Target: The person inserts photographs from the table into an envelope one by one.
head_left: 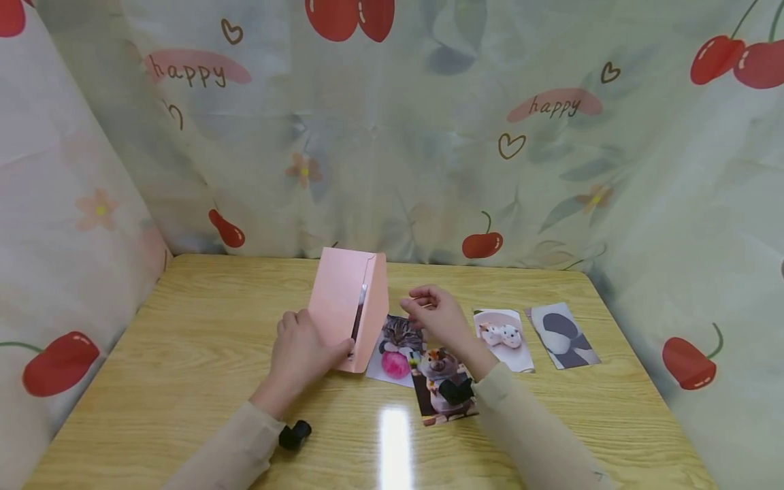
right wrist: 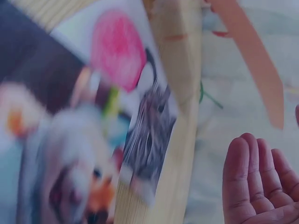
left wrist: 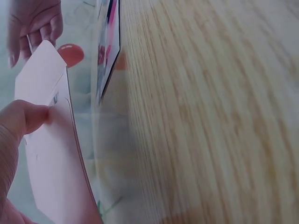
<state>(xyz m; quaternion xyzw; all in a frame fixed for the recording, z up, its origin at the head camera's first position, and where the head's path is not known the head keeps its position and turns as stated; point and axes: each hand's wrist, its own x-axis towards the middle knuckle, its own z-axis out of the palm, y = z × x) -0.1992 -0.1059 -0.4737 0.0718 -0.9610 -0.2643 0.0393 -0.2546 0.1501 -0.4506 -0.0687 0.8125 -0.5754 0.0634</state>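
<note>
A pink envelope [head_left: 337, 289] is held up and tilted by my left hand [head_left: 303, 350], its thumb [left wrist: 30, 116] pressed on the near face and the other fingers behind. Its flap [right wrist: 257, 60] stands folded out on the right, and a dark, shiny strip shows along the opening. To the right of the flap, my right hand [head_left: 444, 318] hovers with loosely bent fingers and holds nothing. Below that hand, a photo of a cat with a pink ball [head_left: 395, 364] lies partly under a photo of a hamster-like animal [head_left: 436, 367].
Farther right on the wooden table [head_left: 202, 354] lie a photo of two spotted white figures [head_left: 502, 338] and a grey-and-white photo [head_left: 560, 333]. A cherry-patterned curtain [head_left: 380, 150] hangs behind the table and along both sides.
</note>
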